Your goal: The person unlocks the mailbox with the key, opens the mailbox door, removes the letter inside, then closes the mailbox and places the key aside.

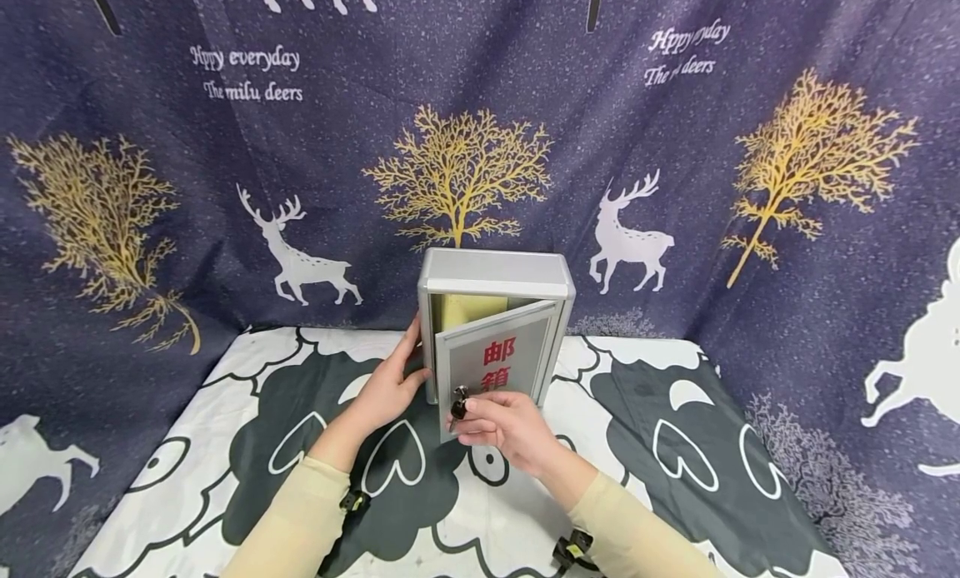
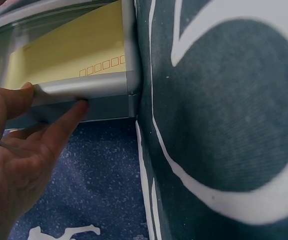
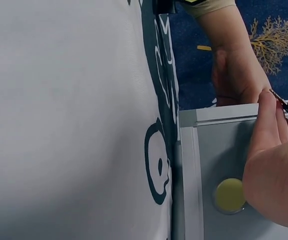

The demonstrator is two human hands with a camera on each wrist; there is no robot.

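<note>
While the box (image 1: 495, 271) stands ajar, red 邮箱 marks its door (image 1: 474, 357).

Purple-blue drapery (image 1: 480, 70) printed with golden trees (image 1: 456, 196) and white deer (image 1: 633, 243)
Before it, a bench (image 1: 652, 432) covered in black-and-white cartoon cloth with heart outlines.

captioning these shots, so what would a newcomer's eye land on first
Probably the grey box at centre, its door ajar with red characters, a yellow envelope showing inside. Next, the right fingers pinching a black key at the door's front. Behind, golden trees and white deer stand out on dark cloth.
</note>
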